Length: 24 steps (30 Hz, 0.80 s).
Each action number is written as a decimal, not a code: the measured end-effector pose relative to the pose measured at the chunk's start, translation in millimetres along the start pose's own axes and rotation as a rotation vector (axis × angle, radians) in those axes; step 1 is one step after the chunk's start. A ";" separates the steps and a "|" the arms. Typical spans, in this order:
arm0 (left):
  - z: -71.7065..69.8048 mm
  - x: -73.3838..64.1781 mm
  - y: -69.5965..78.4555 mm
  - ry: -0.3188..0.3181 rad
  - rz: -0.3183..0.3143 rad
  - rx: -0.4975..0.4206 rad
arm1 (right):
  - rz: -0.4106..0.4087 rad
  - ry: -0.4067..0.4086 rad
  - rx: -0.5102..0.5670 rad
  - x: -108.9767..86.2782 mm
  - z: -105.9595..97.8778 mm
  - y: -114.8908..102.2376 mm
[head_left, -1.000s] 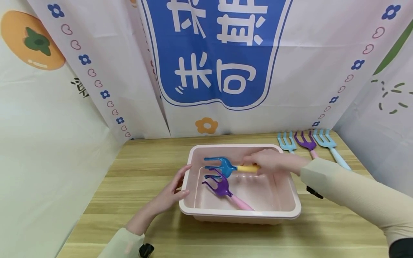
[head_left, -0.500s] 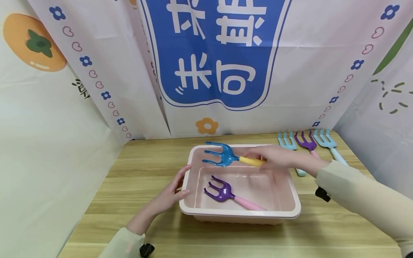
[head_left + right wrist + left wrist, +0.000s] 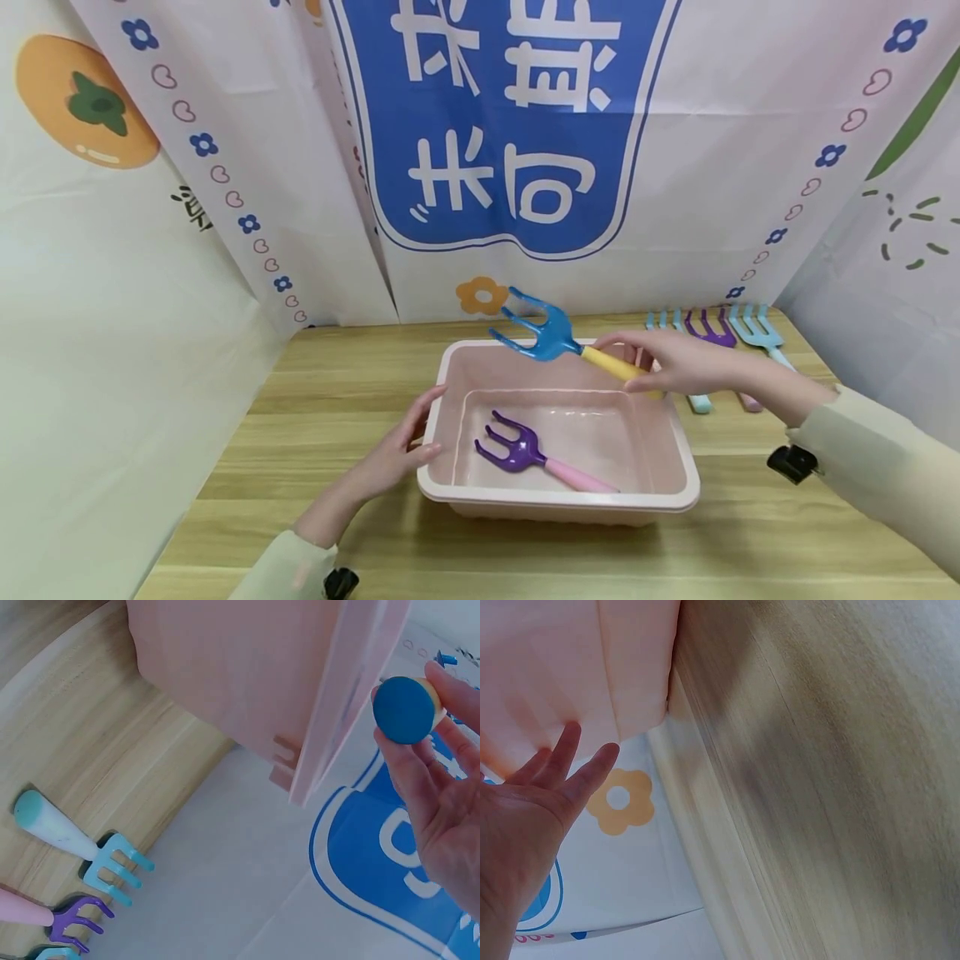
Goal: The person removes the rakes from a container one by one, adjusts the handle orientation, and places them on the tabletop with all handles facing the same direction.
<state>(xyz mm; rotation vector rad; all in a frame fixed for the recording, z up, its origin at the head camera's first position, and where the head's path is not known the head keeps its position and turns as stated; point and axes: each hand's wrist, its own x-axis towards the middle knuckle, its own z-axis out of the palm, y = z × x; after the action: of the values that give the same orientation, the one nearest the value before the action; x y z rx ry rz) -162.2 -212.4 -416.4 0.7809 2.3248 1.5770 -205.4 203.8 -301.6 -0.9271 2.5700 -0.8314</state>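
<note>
My right hand (image 3: 678, 360) pinches the yellow handle of a blue hand fork (image 3: 553, 333) between thumb and fingers. That fork is raised over the back right of a pink plastic tub (image 3: 558, 498), its tines toward the back left. In the right wrist view the handle's round blue end (image 3: 405, 710) faces the camera. Inside the tub lies a purple hand fork (image 3: 519, 450) with a pink handle. My left hand (image 3: 393, 450) rests against the tub's left side, its fingers fairly straight along the outer wall (image 3: 547, 682) in the left wrist view.
Behind my right hand, a light blue fork (image 3: 116, 862), a purple fork with a pink handle (image 3: 712, 327) and another light blue fork (image 3: 757, 327) lie on the wooden table (image 3: 337, 367). A printed cloth (image 3: 697, 208) hangs behind the table.
My right hand has lifted the blue fork from inside the tub and moved it up and to the right. The purple fork has settled slightly. My left hand stays put.
</note>
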 end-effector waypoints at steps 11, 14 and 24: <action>0.1 0.9 0.5 0.004 0.028 -0.008 | -0.051 0.357 0.004 -59.3 2.9 12.6; -0.1 0.4 -0.5 0.005 0.027 -0.010 | -0.044 0.416 0.028 -72.5 5.5 19.3; 0.4 -0.4 -0.6 0.010 0.017 -0.013 | 0.008 0.532 0.033 -111.7 19.4 46.8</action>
<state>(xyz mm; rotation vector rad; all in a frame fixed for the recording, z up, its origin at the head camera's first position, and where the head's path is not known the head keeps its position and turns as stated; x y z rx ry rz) -161.9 -212.4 -417.1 0.7937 2.3184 1.6046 -135.7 298.1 -337.6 -0.7627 2.9797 -1.2563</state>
